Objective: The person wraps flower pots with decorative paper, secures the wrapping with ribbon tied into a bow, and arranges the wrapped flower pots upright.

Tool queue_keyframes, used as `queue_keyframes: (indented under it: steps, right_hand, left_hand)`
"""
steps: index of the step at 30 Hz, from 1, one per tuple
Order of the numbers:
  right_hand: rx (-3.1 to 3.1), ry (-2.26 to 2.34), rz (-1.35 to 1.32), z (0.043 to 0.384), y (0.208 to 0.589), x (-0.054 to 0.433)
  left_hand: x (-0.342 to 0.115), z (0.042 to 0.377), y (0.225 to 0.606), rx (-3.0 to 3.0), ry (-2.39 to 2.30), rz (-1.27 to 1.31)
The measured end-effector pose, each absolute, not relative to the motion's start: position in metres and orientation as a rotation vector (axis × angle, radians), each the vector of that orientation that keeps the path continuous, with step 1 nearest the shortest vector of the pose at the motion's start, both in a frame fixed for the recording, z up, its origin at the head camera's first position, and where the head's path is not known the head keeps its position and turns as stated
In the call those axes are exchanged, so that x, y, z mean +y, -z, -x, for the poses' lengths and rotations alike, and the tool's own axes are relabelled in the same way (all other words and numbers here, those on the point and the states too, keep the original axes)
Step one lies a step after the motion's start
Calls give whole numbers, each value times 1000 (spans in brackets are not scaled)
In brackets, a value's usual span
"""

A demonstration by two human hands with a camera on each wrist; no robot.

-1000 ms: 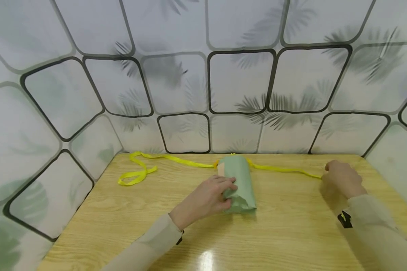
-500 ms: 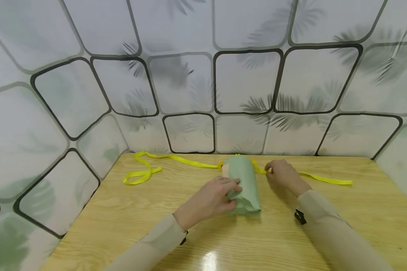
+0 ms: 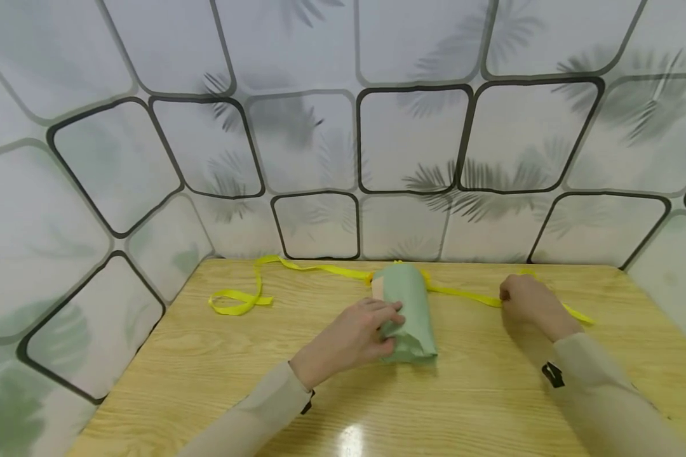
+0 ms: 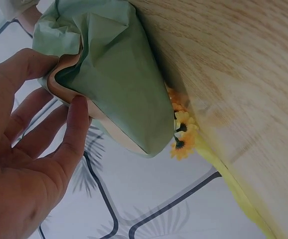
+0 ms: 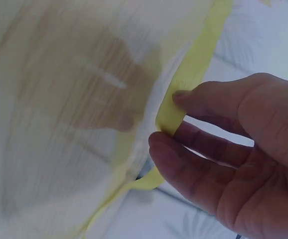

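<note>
A bouquet wrapped in green paper (image 3: pixel 404 304) lies on the wooden table. My left hand (image 3: pixel 351 336) holds it from the left. Up close, the left thumb and fingertips sit on the folded edge of the wrapping (image 4: pixel 119 84). Small orange-yellow flowers (image 4: pixel 184 127) peek out at its far end. Underneath that end runs a long yellow ribbon (image 3: pixel 343 271), reaching out to both sides. Off to the right, my right hand (image 3: pixel 534 308) pinches the ribbon's right-hand length (image 5: pixel 194 64) between thumb and fingers; the ribbon's tail trails past the hand.
The ribbon's left tail (image 3: pixel 234 310) lies in a loose loop on the table (image 3: pixel 251 368). A patterned cloth wall (image 3: pixel 314 146) rises straight behind the table's back edge and at both sides.
My right hand moves in along the ribbon close to the bouquet, then back out to the right. The left ribbon tail has shifted, its bend pulled rightward. My left hand stays on the bouquet.
</note>
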State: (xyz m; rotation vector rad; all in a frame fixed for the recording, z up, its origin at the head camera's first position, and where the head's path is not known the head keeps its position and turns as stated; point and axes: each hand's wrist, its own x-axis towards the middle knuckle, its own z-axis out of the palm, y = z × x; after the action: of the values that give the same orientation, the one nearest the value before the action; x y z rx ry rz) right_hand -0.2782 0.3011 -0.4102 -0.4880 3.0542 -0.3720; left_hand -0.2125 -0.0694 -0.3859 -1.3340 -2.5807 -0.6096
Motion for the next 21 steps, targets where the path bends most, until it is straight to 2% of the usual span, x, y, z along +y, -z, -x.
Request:
queue_keyframes:
  steps: [6, 12, 17, 21]
  right_hand:
    - [3081, 358, 397, 272, 404, 324]
    - [3081, 342, 328, 267, 404, 323]
    - [3116, 500, 333, 254, 398, 281]
    - [2816, 1032, 298, 235, 388, 229]
  left_hand:
    - [-69, 213, 386, -2592, 620, 1335]
    - [-70, 213, 386, -2609, 665, 1337]
    - [-70, 213, 386, -2646, 910, 1286]
    - [-68, 214, 388, -2643, 1074, 1192]
